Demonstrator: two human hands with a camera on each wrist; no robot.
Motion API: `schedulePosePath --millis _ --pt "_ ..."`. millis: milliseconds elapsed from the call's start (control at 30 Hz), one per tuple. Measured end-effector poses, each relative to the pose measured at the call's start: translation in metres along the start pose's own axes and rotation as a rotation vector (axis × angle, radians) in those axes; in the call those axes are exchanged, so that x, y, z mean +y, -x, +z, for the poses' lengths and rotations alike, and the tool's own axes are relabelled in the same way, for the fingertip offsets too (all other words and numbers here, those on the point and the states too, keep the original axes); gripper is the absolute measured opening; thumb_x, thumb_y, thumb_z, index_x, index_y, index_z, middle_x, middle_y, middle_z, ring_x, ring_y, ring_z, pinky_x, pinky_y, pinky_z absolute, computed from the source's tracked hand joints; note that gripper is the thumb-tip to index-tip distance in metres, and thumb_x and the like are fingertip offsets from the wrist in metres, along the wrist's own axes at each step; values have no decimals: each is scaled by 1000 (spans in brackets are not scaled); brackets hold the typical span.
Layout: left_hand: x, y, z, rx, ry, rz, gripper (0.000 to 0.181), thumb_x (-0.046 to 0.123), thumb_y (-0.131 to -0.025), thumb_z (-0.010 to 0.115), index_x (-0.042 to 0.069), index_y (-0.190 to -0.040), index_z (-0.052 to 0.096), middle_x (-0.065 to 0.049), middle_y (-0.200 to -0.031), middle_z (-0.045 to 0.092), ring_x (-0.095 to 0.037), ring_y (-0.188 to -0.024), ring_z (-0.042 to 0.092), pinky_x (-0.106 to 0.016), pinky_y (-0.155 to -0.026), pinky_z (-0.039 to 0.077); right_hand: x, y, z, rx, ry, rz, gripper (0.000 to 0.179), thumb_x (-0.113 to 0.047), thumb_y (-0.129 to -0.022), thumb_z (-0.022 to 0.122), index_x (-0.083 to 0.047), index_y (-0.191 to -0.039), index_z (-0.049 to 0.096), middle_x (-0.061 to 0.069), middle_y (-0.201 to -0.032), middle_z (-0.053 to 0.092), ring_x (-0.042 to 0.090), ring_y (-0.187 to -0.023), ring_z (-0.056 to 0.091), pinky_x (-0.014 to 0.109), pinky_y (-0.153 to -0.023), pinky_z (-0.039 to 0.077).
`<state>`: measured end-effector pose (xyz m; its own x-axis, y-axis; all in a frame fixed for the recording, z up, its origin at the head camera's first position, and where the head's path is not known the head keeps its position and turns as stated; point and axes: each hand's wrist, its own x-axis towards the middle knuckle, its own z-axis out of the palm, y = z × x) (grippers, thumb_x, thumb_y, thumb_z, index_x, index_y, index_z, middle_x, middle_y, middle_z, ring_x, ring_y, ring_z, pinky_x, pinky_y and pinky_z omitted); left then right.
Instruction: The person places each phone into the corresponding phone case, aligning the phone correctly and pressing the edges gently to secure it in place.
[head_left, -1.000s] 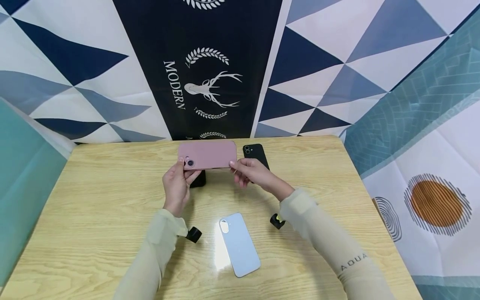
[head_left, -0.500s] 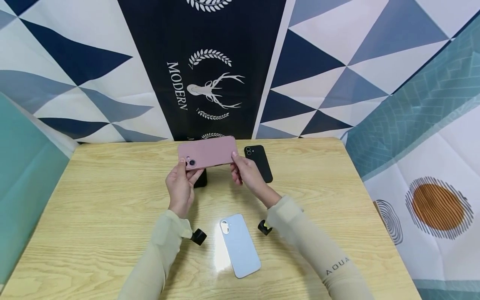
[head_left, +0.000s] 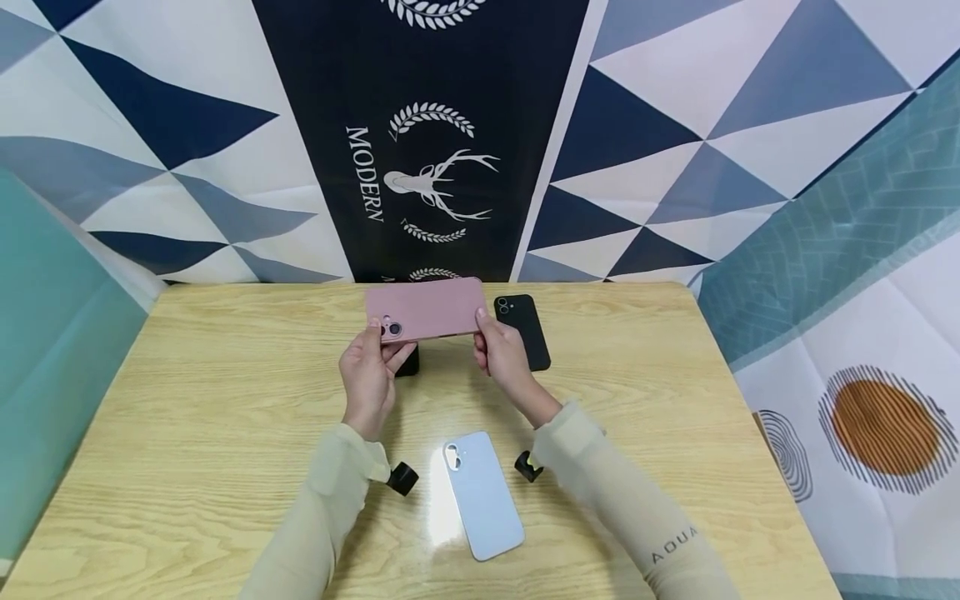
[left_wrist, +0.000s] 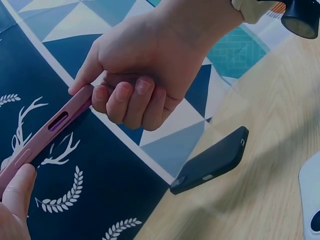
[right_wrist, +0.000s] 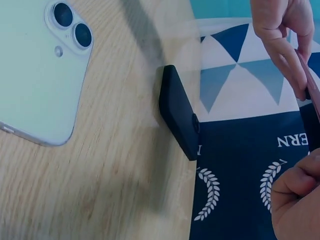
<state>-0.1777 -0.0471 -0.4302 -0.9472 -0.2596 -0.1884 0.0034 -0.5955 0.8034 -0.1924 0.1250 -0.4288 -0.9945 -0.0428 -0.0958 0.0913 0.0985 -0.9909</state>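
Note:
Both hands hold a pink phone case [head_left: 427, 308] sideways above the far part of the table. Whether a phone sits inside it I cannot tell. My left hand [head_left: 367, 375] pinches the lower left corner beside the camera opening, thumb on the back. On the lower right corner, my right hand [head_left: 508, 362] pinches with its thumb, the other fingers curled below. A side slot [left_wrist: 58, 121] shows along the case's edge in the left wrist view. A black phone [head_left: 522, 331] lies just right of the right hand. Another black phone [head_left: 408, 364] is mostly hidden beneath the pink case.
A pale blue phone [head_left: 483, 496] lies on the wooden table [head_left: 225, 417] between the forearms. Black wrist cameras hang at both cuffs, the left camera [head_left: 402, 478] near that phone. Patterned cloth [head_left: 637, 125] stands behind the table's far edge.
The right hand has shifted its hold and now sits closer under the case's right corner, its forearm moved left. The case tilted slightly, right end up, and remains held by both hands.

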Motion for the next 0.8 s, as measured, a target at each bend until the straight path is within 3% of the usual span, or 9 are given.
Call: schedulePosePath --millis 267,533,667,800 --pt "-2 1 0 0 3 -12 30 24 -100 43 -2 -108 57 -2 -88 70 -12 -82 71 -28 -79 56 3 0 0 31 -51 -60 48 -34 -100 41 -7 -60 42 -3 -48 39 7 -44 36 18 -42 27" --pt "-1 2 -1 -10 4 3 32 24 -100 43 -2 -110 57 -2 -88 70 -12 -81 70 -28 -78 56 2 2 2 47 -101 -43 46 -33 -100 42 -10 -60 45 -5 -47 42 6 -41 38 19 -39 29" --pt "0 3 -1 -2 8 8 31 23 -101 42 -2 -111 57 -2 -88 70 -12 -81 70 -27 -78 56 3 2 2 -14 -112 -37 42 -31 -99 45 -10 -62 48 -5 -48 44 7 -42 39 20 -39 30" --pt "0 4 -2 -2 19 -1 30 23 -101 42 -1 -110 57 -3 -88 69 -12 -80 70 -27 -76 56 3 0 3 -126 -100 -17 35 -27 -96 51 -9 -67 52 -5 -48 47 7 -41 39 20 -40 32"
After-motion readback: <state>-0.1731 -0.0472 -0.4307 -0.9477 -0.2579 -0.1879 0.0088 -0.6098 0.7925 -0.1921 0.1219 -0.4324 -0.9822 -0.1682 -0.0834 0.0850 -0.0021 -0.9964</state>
